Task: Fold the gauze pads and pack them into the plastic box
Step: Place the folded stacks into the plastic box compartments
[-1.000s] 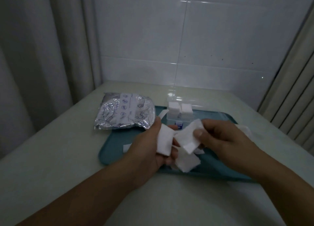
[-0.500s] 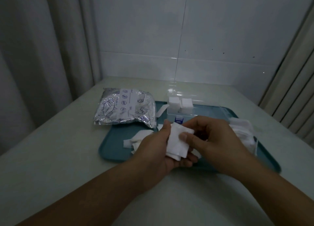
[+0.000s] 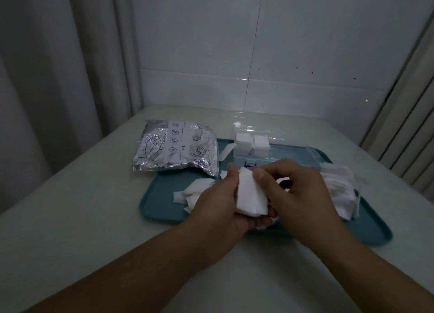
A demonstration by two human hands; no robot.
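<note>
Both hands grasp 1 gauze pad (image 3: 251,195) over the teal tray (image 3: 164,190): left hand (image 3: 220,204) cradling, right hand (image 3: 298,190) pinching.

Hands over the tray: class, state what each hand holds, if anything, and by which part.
Both hold one folded gauze pad. The left hand cradles its left side and underside; the right hand pinches its upper right edge with the thumb.
</note>
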